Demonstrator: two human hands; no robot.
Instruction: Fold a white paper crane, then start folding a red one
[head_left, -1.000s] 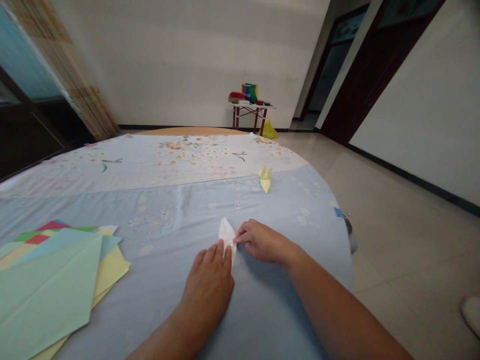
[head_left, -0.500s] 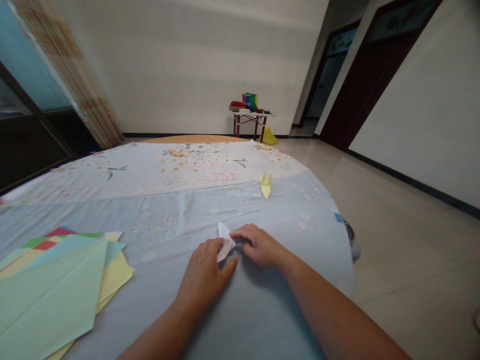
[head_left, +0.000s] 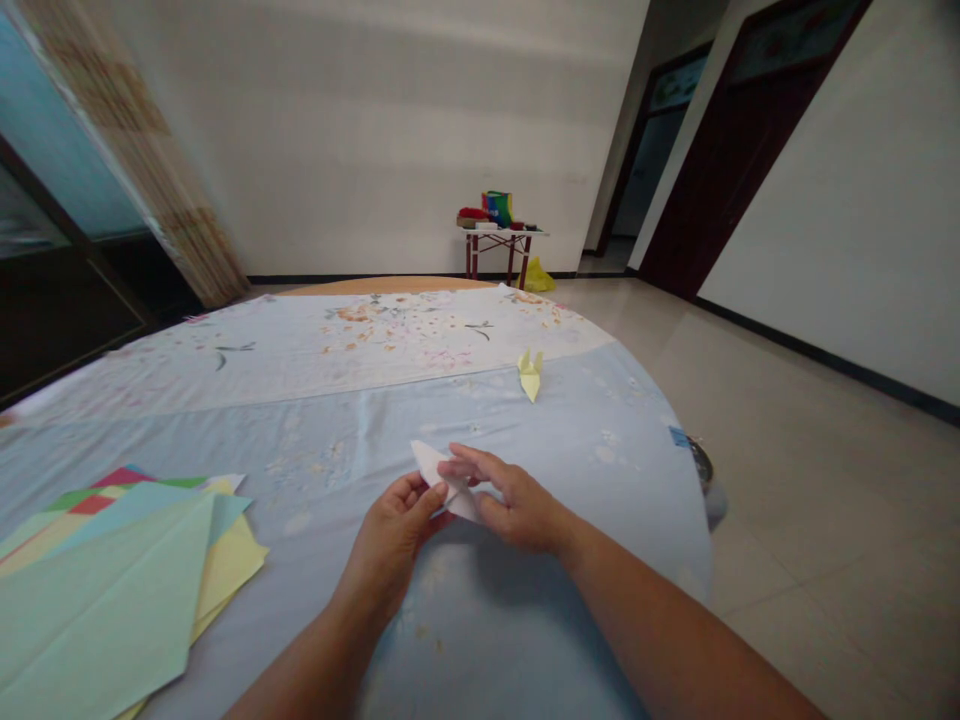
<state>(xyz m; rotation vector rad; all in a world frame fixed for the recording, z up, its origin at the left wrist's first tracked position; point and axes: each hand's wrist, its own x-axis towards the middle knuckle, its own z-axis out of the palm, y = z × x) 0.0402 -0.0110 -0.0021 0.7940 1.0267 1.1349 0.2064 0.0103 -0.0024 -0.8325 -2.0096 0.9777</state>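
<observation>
A small white folded paper piece (head_left: 433, 470) is held just above the light blue tablecloth (head_left: 337, 420). My left hand (head_left: 390, 545) pinches its near end, fingers curled. My right hand (head_left: 510, 500) grips it from the right, with the index finger and thumb laid across the fold. A finished yellow folded paper figure (head_left: 530, 372) lies farther back on the cloth, to the right of centre.
A fanned stack of coloured paper sheets (head_left: 112, 580) lies at the left front of the round table. The table's right edge drops to a tiled floor (head_left: 810, 500). A small table (head_left: 499, 245) with colourful items stands by the far wall.
Both hands have lifted the white paper off the cloth and turned it from upright to lying sideways. The left hand went from flat on the table to pinching.
</observation>
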